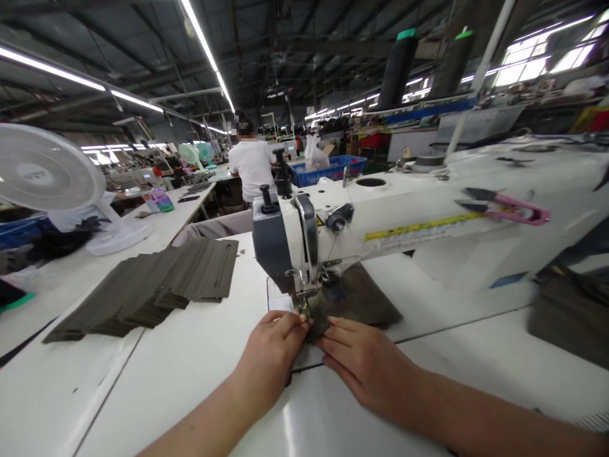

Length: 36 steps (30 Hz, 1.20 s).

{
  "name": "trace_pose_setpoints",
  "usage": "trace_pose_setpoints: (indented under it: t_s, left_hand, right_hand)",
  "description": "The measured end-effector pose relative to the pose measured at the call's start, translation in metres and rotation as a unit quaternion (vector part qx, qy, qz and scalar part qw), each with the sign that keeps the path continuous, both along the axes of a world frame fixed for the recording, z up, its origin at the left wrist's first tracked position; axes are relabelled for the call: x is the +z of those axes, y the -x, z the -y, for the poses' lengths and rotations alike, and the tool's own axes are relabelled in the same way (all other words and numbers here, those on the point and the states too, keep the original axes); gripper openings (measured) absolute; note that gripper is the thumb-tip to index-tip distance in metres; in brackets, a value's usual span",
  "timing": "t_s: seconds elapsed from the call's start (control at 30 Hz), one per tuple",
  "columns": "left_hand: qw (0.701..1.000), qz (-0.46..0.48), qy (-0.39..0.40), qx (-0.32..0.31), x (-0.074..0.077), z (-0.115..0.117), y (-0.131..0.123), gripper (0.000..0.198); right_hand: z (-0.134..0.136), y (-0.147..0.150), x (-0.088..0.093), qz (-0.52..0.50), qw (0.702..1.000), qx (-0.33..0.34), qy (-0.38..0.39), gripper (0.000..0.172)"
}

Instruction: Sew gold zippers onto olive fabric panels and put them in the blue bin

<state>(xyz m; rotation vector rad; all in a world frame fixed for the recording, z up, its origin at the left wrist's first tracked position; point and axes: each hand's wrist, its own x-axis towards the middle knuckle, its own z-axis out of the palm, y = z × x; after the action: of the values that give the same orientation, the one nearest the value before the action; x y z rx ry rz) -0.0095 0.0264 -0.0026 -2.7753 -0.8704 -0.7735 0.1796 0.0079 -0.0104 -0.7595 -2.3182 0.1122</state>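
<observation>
A dark olive fabric piece (366,297) lies under the presser foot of a white sewing machine (409,216), spreading to the right behind the needle. My left hand (275,348) is closed, its fingertips gripping the near-left edge of the fabric right beside the needle area (304,306). My right hand (368,357) holds the near edge of the same fabric from the right, fingers together and pressed on it. The fingertips partly cover the fabric edge, and the needle point is too small to make out.
Overlapping dark olive pieces (157,285) lie fanned out on the table at left. A white fan (52,174) stands behind them. Pink-handled snips (518,208) rest on the machine arm. More dark fabric (571,317) lies at right. A person in a white shirt (252,168) is ahead, near a blue crate (328,168).
</observation>
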Motion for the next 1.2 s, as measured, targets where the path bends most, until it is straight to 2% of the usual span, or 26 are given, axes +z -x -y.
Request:
trace_pose_setpoints:
  t_s: [0.2,0.37,0.47,0.67,1.03,1.2]
  left_hand:
    - [0.999,-0.007,0.018,0.026,0.001,-0.008,0.0,0.019]
    - [0.999,-0.034,-0.002,0.039,0.001,0.004,0.003,0.025]
    - [0.998,-0.028,-0.037,0.038,-0.002,0.01,0.004,0.026]
    - [0.995,-0.053,-0.083,0.011,-0.001,0.006,0.002,0.031]
    - [0.995,-0.06,-0.073,0.034,0.0,-0.011,-0.002,0.031]
    - [0.995,-0.059,-0.075,0.035,0.002,-0.014,-0.003,0.029]
  right_hand:
    - [-0.003,-0.002,0.002,0.013,1.0,-0.001,0.005,0.025]
    - [0.003,-0.005,0.008,-0.006,0.993,-0.072,-0.092,0.022]
    - [-0.004,-0.002,0.002,0.019,0.988,-0.091,-0.127,0.026]
    - [-0.02,0.004,-0.013,0.054,0.992,-0.077,-0.089,0.028]
    - [-0.036,0.003,-0.004,0.042,0.997,-0.059,-0.029,0.023]
    - [-0.039,0.003,-0.006,0.044,0.997,-0.063,-0.01,0.021]
